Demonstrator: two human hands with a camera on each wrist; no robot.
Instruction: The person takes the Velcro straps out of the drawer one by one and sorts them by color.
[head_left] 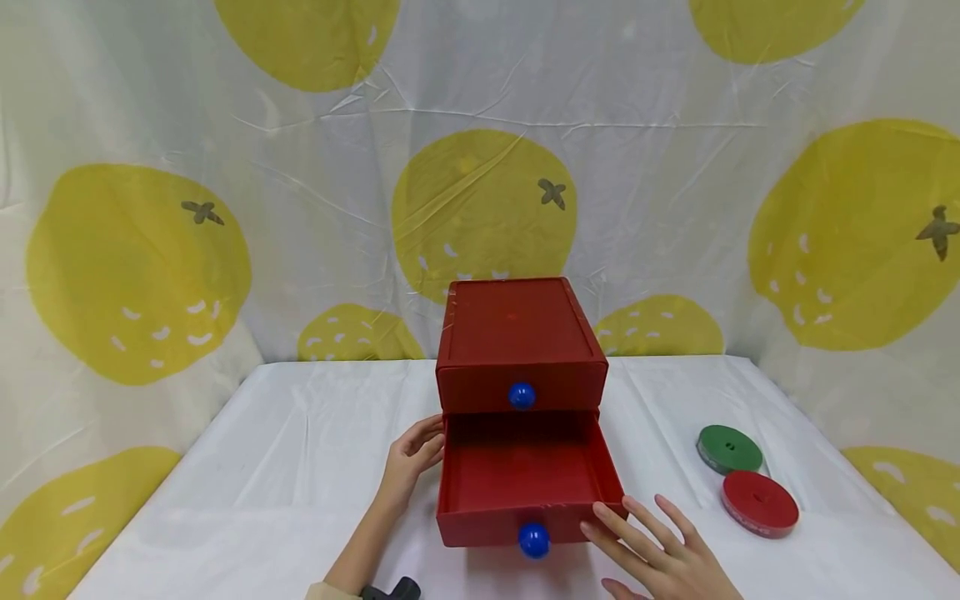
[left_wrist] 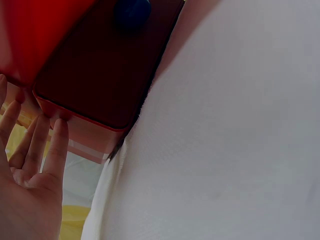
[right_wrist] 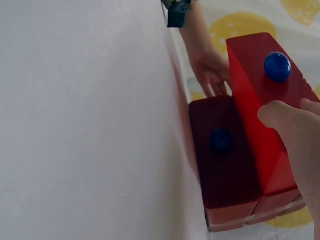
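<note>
A red drawer cabinet (head_left: 521, 325) with blue round knobs stands on the table. Its upper drawer is closed, while the drawer (head_left: 528, 471) below is pulled out, showing its red floor. Both wrist views show another closed drawer front (right_wrist: 220, 170) underneath, in shade. My left hand (head_left: 411, 458) is at the cabinet's left side; in the left wrist view its fingertips (left_wrist: 60, 130) rest on that side. My right hand (head_left: 660, 550) has straight, spread fingers at the right front corner of the pulled-out drawer. Whether they touch the rim, I cannot tell.
To the right lie a green flat roll (head_left: 730, 450) and a red flat roll (head_left: 760, 503), close together. A white cloth (head_left: 322, 450) covers the table. Behind hangs a curtain (head_left: 652, 200) with yellow fruit prints. A black device (head_left: 393, 590) is by my left wrist.
</note>
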